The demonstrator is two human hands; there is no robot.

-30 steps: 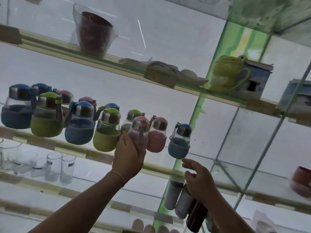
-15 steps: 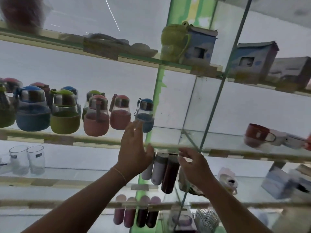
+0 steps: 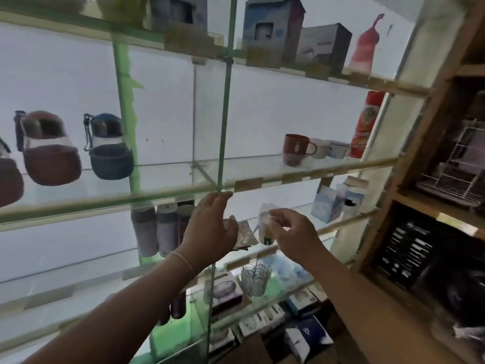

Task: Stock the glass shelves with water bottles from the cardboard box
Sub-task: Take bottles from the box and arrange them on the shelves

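Round water bottles stand on the glass shelf (image 3: pixel 168 198) at left: a red-sleeved bottle (image 3: pixel 49 151) and a blue-sleeved bottle (image 3: pixel 110 148). My left hand (image 3: pixel 210 227) is raised just under that shelf's front edge, fingers straight and relaxed, holding nothing. My right hand (image 3: pixel 291 232) hangs beside it at the same height with loosely curled fingers and holds nothing. Three tall dark flasks (image 3: pixel 162 229) stand on the shelf below, left of my left hand. The cardboard box is out of view.
A green vertical upright (image 3: pixel 223 127) divides the shelves. Mugs (image 3: pixel 299 149) and a red spray can (image 3: pixel 366 124) sit right on the middle shelf. Small boxes (image 3: pixel 273 30) line the top shelf. A wooden rack (image 3: pixel 433 164) stands at the right.
The view has swung right and down. My left hand let go of the pink bottle on the shelf and dropped below the shelf edge. My right hand stayed beside it.
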